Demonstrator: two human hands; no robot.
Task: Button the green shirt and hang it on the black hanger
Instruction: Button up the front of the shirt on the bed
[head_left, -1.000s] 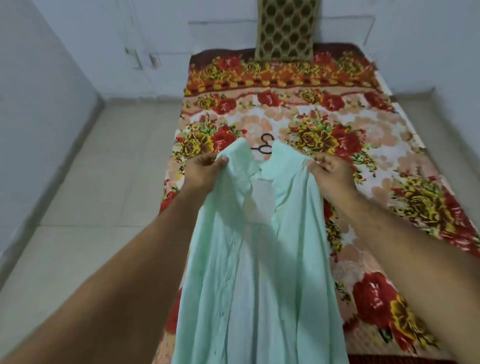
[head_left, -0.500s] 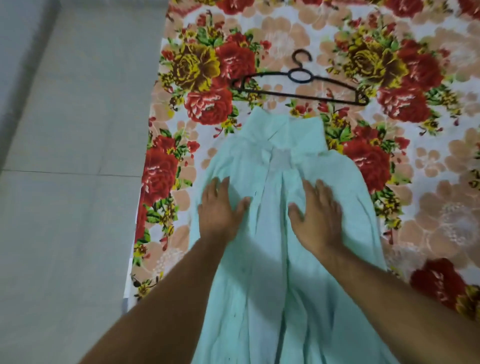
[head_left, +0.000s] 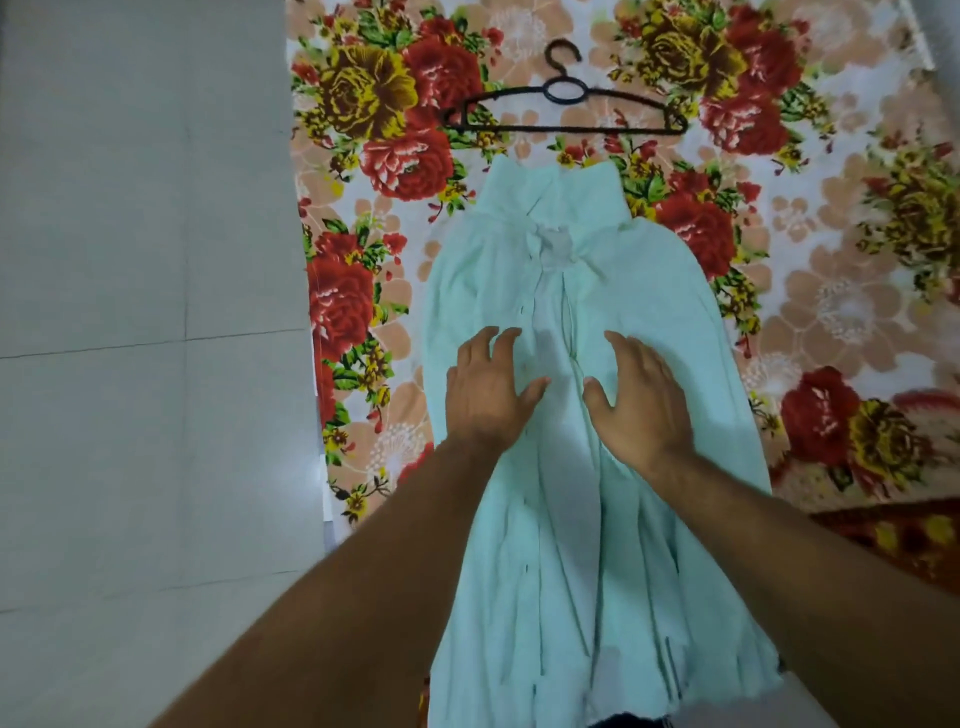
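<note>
The left hand (head_left: 485, 392) and the right hand (head_left: 636, 400) lie flat on the shirt with the fingers spread wide, one on each side of the front opening; they press the cloth and hold nothing.

The bed (head_left: 852, 322), under a flowered cover, carries everything. The green shirt (head_left: 587, 545) lies on it front side up, near the left edge of the bed, with the collar pointing away from the person and the lower part hanging over the near edge. The front is open: the two front strips lie beside each other and are not yet joined. The black hanger (head_left: 566, 106) lies flat just beyond the collar, not touching it.

The shirt looks thin, light and soft, so I think it will fold and slide easily and cannot keep its shape. For buttoning, it seems best to pinch the two front strips near the collar. The buttons are too small to see clearly. The hanger looks stiff and light, easy to take at the hook.
</note>
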